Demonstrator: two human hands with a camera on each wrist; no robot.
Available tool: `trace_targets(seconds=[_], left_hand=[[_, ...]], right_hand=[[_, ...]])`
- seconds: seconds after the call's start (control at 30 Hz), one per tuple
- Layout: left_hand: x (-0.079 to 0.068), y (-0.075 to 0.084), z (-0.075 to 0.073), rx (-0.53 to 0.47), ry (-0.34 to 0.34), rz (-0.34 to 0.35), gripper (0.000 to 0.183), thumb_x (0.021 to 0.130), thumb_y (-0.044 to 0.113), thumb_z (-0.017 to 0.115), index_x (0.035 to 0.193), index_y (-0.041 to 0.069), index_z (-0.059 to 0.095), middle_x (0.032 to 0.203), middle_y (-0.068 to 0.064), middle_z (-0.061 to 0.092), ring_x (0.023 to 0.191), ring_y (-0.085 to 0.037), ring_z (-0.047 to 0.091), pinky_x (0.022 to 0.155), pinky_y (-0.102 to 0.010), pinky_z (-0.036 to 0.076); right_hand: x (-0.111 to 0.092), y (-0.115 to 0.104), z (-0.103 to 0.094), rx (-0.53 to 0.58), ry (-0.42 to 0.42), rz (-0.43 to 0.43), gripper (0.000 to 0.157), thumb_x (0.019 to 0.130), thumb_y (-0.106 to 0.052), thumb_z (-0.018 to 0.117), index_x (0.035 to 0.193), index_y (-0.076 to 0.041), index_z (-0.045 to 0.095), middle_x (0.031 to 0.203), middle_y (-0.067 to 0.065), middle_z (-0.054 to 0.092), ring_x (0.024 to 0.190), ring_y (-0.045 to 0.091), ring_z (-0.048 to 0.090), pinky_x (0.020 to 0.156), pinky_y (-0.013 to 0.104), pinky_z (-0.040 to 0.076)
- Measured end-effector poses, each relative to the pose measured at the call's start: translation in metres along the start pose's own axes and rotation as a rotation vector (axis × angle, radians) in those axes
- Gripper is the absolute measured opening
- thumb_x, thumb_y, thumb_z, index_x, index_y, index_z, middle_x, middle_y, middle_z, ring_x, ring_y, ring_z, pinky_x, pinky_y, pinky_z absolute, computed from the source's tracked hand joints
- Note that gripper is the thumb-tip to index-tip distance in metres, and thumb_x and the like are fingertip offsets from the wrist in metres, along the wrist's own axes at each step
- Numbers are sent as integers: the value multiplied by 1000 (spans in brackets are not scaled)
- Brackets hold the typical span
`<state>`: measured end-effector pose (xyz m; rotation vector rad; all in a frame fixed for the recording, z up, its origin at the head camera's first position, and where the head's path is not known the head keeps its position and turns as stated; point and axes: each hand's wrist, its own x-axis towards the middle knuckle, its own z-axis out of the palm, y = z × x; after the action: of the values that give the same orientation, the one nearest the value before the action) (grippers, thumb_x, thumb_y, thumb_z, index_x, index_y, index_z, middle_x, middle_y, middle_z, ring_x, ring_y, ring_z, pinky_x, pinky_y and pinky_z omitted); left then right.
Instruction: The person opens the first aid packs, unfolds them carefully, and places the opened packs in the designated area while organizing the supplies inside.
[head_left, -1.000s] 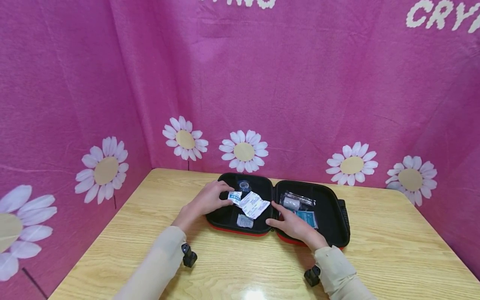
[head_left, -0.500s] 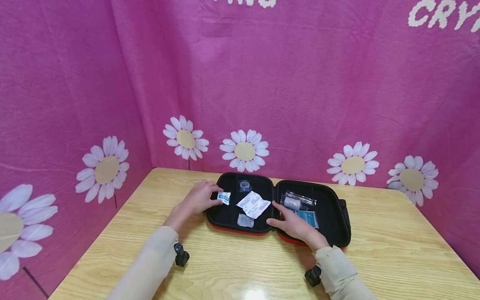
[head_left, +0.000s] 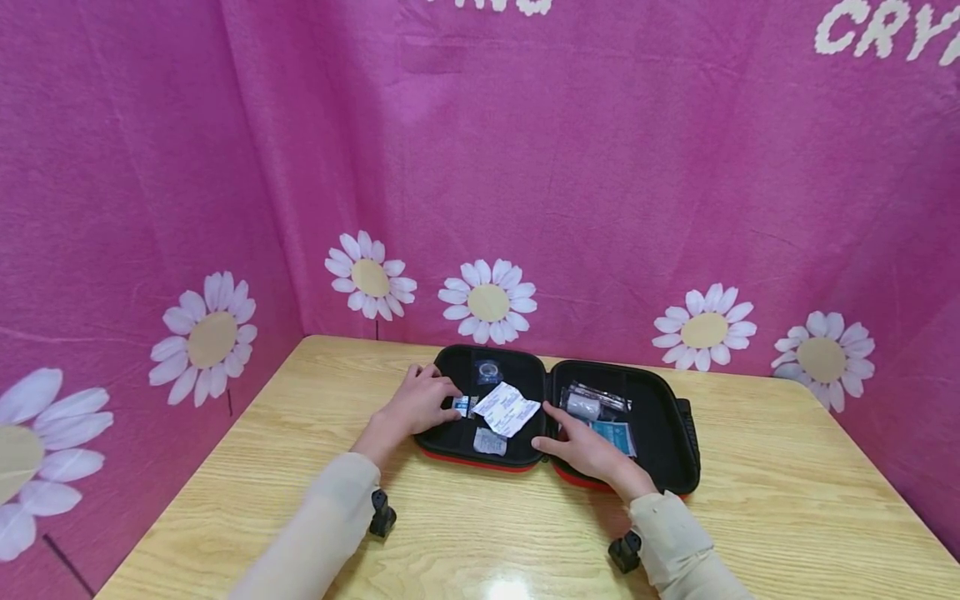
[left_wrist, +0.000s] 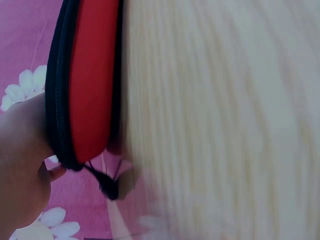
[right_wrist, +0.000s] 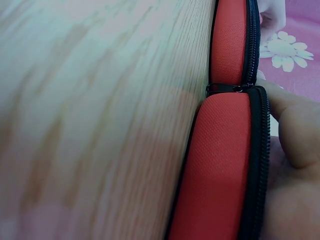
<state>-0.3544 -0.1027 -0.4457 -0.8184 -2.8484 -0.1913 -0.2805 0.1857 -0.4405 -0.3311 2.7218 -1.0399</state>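
An open zip case, black inside and red outside, lies flat with its two halves side by side. My left hand is over the left half, thumb and fingers pinching a small blue-and-white packet low in the case. Beside it are white printed paper packets, a pale clear packet and a ring-shaped roll in blue wrapping. My right hand rests at the hinge with fingers spread, partly covering the right half. Both wrist views mostly show the case's red side, hiding the fingertips.
The case's right half holds a white wrapped roll, a dark shiny strip packet and a teal packet. A cord zipper pull hangs at one corner. Pink cloth with daisies stands behind the wooden table.
My left hand drew a small packet leftward from the white paper packets, then came back slightly right and lower into the case. My right hand stays at the hinge.
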Motion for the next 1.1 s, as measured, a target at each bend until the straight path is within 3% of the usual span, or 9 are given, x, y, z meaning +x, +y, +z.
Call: trace_targets(seconds=[0.2, 0.4, 0.6, 0.83, 0.93, 1.1], left_hand=[[8, 13, 7, -49, -20, 25, 32, 91, 31, 69, 120, 17, 73, 122, -1, 69, 115, -25, 51, 100, -47, 36], [8, 12, 7, -63, -20, 12, 35, 92, 33, 69, 122, 16, 72, 126, -5, 64, 119, -27, 50, 103, -49, 37], [5, 6, 4, -61, -13, -12, 28, 91, 32, 70, 113, 14, 76, 119, -5, 66, 116, -26, 50, 102, -48, 36], [11, 18, 10, -58, -36, -22, 26, 93, 28, 68, 116, 18, 75, 120, -3, 65, 117, -27, 49, 105, -52, 32], [13, 23, 12, -74, -57, -26, 29, 93, 27, 67, 119, 17, 74, 124, -4, 61, 119, -28, 47, 107, -53, 30], [11, 25, 12, -24, -123, 46, 32, 98, 36, 60, 123, 20, 71, 137, -9, 54, 127, -34, 44, 113, -56, 28]], right_hand=[[0, 1, -1, -24, 2, 9, 77, 96, -40, 64, 157, -9, 29, 126, 17, 59, 100, 23, 53, 88, 45, 44], [-1, 0, -2, -23, 2, 7, 77, 96, -39, 64, 157, -9, 29, 133, 18, 57, 102, 23, 54, 90, 45, 45], [0, 0, -1, -19, 3, 0, 76, 95, -39, 64, 156, -8, 29, 111, 12, 61, 92, 20, 50, 80, 37, 42], [1, 2, 0, -19, -2, 20, 77, 95, -40, 64, 157, -11, 29, 100, 9, 59, 88, 20, 49, 76, 35, 39], [2, 1, 0, -17, 0, 19, 77, 95, -40, 64, 157, -11, 29, 103, 8, 59, 89, 19, 49, 76, 35, 39], [1, 0, -1, -23, -1, 11, 77, 95, -40, 64, 157, -10, 29, 113, 11, 61, 92, 19, 50, 80, 37, 41]])
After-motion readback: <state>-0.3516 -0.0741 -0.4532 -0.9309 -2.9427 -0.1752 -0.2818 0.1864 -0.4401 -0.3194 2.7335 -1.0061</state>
